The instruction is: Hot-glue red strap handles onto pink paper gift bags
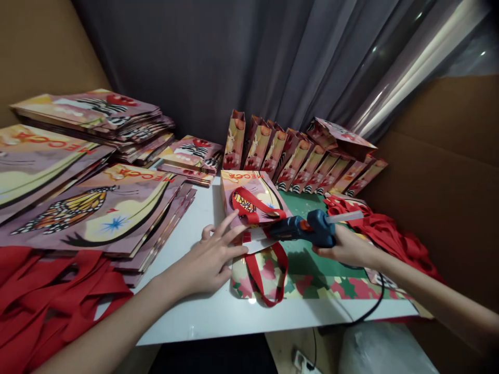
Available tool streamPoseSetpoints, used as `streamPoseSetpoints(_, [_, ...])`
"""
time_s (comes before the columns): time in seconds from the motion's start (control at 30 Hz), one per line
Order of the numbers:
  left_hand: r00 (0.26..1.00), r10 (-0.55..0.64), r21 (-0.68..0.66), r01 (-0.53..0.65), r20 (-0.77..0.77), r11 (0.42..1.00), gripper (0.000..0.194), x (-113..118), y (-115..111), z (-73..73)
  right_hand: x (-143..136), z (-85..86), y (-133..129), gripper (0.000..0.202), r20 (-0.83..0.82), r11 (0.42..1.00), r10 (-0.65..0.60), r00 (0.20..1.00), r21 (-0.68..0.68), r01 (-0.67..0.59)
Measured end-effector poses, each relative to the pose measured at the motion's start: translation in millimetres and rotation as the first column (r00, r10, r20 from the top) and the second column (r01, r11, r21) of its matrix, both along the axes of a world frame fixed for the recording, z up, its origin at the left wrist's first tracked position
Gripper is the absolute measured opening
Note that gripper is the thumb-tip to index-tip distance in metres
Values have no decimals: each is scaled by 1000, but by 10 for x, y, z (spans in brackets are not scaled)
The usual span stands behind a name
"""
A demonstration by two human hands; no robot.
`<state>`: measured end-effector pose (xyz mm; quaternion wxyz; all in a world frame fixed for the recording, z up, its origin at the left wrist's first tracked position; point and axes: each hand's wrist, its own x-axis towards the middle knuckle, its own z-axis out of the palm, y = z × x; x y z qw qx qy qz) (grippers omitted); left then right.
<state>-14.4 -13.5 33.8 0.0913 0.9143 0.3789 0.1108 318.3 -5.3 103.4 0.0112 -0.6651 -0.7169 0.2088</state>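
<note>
My right hand [351,246] is wrapped round the handle of a dark blue glue gun [302,228] with a clear glue stick poking out of its back. The gun's nozzle points left, at the mouth of a paper bag [230,195] printed with a butterfly. A red ribbon handle [249,200] lies looped on this bag. My left hand [212,259] has its fingers spread, the tips touching the bag's mouth edge and a white flap. Nearer me, a second red ribbon loop [255,267] lies over a leaf-patterned surface. The nozzle tip is hard to make out.
Flat butterfly bags [97,208] are stacked at left, beside red ribbons [50,301]. Several upright bags [255,143] stand in a row at the back. More ribbons [393,239] lie at right. The gun's black cord [376,306] hangs over the table's front edge.
</note>
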Motion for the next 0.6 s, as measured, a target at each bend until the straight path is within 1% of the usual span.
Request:
streamPoseSetpoints(0.1, [1000,7,0,-7,2,1000,54,3,-12,3,-20,37,8,25,59,1000,15,998,11,-15])
streamPoseSetpoints(0.23, [1000,8,19,-9,30,1000,52,4,-8,-47,-71,91,11,23,106,997,65,992,45,-70])
streamPoseSetpoints(0.37, [999,14,54,-16,51,998,49,16,-3,-79,-147,128,-37,24,200,997,4,980,76,-20])
streamPoseSetpoints(0.43, [998,17,61,-20,53,998,49,25,-9,-67,-212,139,-78,20,246,996,-10,969,84,-11])
streamPoseSetpoints(0.6, [999,24,79,-26,27,997,48,42,-31,-38,-446,179,-161,5,377,987,8,926,148,-69])
